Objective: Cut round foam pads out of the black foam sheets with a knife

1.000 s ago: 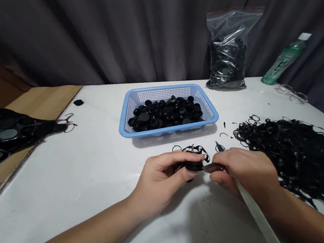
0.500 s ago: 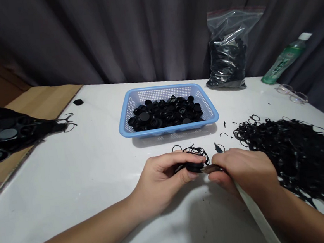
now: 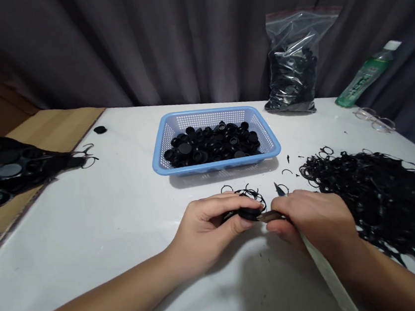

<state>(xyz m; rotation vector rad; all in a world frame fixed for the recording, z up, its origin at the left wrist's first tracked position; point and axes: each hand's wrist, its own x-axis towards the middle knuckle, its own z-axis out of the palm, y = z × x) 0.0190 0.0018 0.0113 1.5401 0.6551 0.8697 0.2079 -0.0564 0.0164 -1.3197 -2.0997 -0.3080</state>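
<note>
Lower right: pale strip (image 3: pixel 327 271), one, running from beneath the right hand to the bottom edge. Centre, below the basket: black disc (image 3: pixel 249 213), one, in the left hand (image 3: pixel 201 228); grip pinching, forefinger over the top, thumb along the near side. Disc nearly edge-on, its long axis running left to right across the frame; left end within the fingers, right end exposed. Right of it: tool (image 3: pixel 270 216), dark, in the right hand (image 3: pixel 316 210); grip closed around it, tip pointing left, at or touching the disc's exposed rim, nearly in line with that axis. Exact contact too small to tell. Both hands are near the disc: the left on it, the right just off its right end. A dark point (image 3: pixel 279 189) juts out beyond the right hand; whether part of the same tool, cannot tell. Behind the disc: thin black rings (image 3: pixel 251 190), loose, on the white surface (image 3: pixel 100 237). Right of frame: trimmings (image 3: pixel 388 200), black, one large heap. Upper centre: blue basket (image 3: pixel 218 165), holding many similar discs. Upper right: clear bag (image 3: pixel 292 76), upright, dark contents; green bottle (image 3: pixel 365 77), tilted. Backing all: grey curtain (image 3: pixel 179 39).
</note>
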